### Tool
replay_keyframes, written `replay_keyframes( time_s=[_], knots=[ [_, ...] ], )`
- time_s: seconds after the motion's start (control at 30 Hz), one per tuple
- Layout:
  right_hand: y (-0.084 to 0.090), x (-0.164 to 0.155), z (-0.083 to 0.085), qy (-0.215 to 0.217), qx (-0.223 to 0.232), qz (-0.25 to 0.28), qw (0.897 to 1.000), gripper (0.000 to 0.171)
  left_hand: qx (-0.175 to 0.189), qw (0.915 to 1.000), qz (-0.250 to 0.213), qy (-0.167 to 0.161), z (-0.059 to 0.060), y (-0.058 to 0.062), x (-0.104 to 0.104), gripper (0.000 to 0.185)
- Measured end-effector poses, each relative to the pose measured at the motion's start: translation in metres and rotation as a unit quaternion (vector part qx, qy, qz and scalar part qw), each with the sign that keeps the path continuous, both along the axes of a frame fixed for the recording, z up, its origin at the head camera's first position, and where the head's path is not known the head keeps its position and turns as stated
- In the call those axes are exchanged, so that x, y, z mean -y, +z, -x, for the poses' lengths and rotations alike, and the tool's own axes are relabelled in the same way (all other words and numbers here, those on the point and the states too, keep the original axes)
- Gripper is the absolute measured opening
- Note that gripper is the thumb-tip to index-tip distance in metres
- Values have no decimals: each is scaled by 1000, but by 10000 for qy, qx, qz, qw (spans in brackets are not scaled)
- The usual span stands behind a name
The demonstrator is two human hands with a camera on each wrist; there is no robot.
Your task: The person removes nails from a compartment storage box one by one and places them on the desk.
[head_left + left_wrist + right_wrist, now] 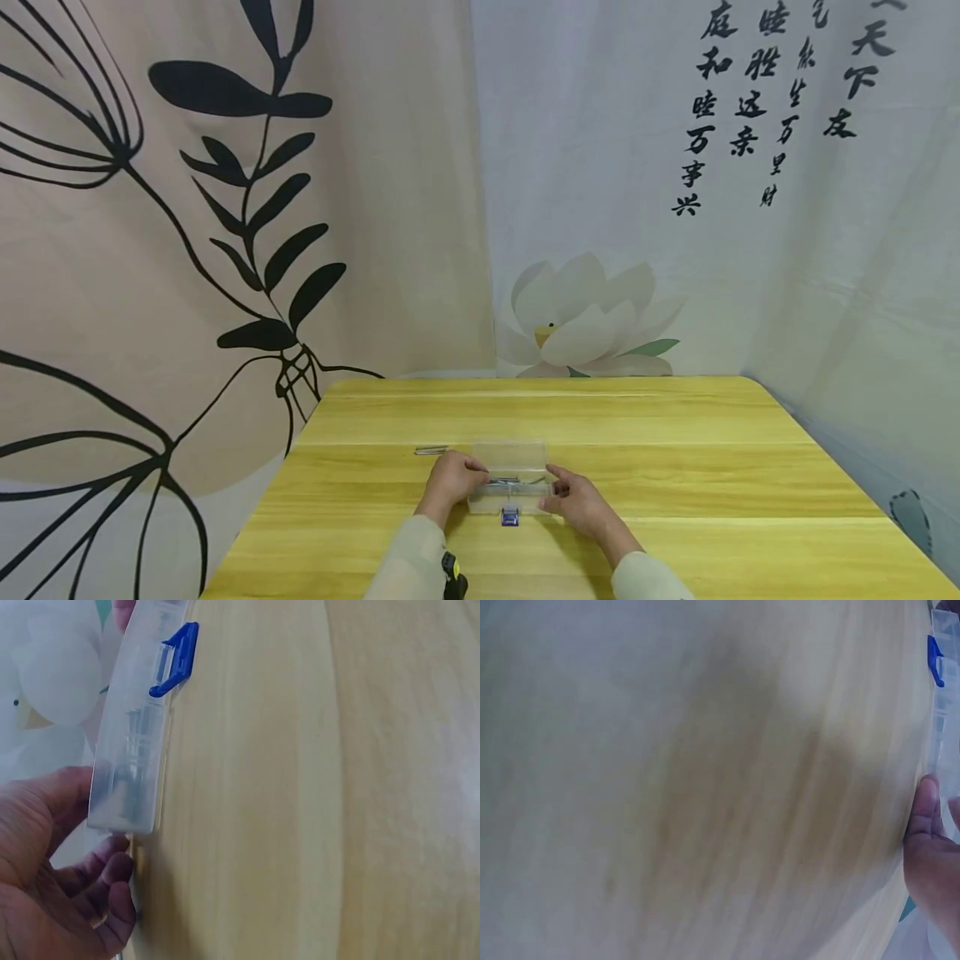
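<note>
A clear plastic box [510, 477] with a blue latch [510, 517] lies on the wooden table [675, 467], its lid tilted back. Thin metal pieces [504, 480] lie inside it. My left hand [453, 477] grips the box's left end. In the left wrist view the box [131, 750] sits between the thumb and curled fingers of that hand [52, 885], with the latch [176, 660] beyond. My right hand [573, 496] holds the right end. In the right wrist view its thumb [926, 825] touches the box [946, 690] near the latch [934, 660].
A small metal clip [431, 451] lies on the table just left of the box. Printed fabric hangs behind and on both sides of the table. A dark wrist device [452, 575] sits on my left sleeve.
</note>
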State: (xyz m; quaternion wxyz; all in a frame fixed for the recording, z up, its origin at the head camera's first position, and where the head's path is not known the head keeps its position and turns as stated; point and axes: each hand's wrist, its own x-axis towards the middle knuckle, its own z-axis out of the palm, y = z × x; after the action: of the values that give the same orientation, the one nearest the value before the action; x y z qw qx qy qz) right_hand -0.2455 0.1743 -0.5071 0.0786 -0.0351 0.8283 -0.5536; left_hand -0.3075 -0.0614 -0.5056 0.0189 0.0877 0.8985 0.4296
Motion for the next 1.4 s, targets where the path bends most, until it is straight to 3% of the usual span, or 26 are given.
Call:
replay_keyframes(
  time_s=[0.37,0.63,0.87,1.07,1.4],
  knots=[
    [-2,0,2,-28,38,-20,10000,70,102,9969,484,604,-5,12,-12,7],
    [-1,0,2,-45,73,42,10000,70,-27,9934,896,721,-8,16,-16,16],
    [-2,0,1,-108,33,24,9999,69,-211,9978,514,373,-6,5,-9,16],
    [-2,0,1,-158,34,-9,9999,69,-194,9991,192,315,-2,-4,-3,9],
    [-2,0,1,-146,36,-38,9999,69,178,9993,-300,94,0,0,11,14]
  ],
)
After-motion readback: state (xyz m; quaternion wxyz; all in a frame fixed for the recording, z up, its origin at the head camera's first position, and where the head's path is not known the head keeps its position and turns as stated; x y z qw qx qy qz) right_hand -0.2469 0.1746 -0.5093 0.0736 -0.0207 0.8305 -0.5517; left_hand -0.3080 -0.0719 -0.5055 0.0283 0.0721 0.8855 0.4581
